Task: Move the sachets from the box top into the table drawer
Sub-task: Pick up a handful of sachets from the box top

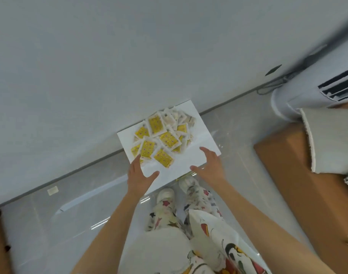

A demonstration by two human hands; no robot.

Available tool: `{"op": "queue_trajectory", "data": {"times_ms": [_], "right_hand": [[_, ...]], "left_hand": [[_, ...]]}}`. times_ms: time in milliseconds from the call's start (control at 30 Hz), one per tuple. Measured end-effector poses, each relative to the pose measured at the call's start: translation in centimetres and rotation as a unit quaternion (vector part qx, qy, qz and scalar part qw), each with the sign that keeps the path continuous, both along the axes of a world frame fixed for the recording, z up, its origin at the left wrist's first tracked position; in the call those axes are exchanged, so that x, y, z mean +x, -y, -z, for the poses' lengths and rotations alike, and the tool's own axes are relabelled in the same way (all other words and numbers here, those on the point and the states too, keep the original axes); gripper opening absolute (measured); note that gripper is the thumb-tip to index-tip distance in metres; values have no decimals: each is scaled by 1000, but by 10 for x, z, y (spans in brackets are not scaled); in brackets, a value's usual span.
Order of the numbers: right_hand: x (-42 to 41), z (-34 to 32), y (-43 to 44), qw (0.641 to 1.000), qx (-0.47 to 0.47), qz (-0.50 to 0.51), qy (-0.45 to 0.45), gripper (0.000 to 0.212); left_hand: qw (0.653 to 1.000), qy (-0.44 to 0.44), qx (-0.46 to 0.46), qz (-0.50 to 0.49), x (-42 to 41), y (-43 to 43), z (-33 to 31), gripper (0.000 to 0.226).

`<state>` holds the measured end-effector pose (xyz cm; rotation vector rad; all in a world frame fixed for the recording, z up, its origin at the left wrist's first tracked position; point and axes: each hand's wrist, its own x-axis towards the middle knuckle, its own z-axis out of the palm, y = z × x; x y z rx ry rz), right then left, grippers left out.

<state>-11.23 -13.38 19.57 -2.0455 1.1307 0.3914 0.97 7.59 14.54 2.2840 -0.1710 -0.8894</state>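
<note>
So, left hand [138, 173] and right hand [210, 165], grips spread, hang over the box [189, 159] mid-frame, sachets [161, 139] piled just above.

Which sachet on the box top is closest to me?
The yellow sachet at the pile's near edge, between left hand and right hand; the rest lie farther back.

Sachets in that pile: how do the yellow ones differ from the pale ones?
The yellow sachets are bright and dotted; the pale sachets look plain off-white. The yellow sachets fill the pile's near side, the pale sachets its far side. Both are flat packets heaped on the white box top.
</note>
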Motion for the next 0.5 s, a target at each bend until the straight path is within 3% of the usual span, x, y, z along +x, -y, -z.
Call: {"op": "queue_trajectory", "data": {"times_ms": [133, 267, 400, 500], "right_hand": [[39, 99, 2, 997, 71, 39, -19, 83], [81, 189, 14, 997, 30, 66, 9, 83], [116, 244, 23, 998, 0, 50, 49, 86], [133, 265, 22, 998, -45, 26, 34, 88]], "left_hand": [[993, -63, -16, -101, -3, 35, 82, 97], [995, -14, -7, -96, 20, 45, 158, 97], [990, 105, 26, -87, 50, 36, 211, 96], [987, 107, 49, -106, 68, 33, 229, 95]]}}
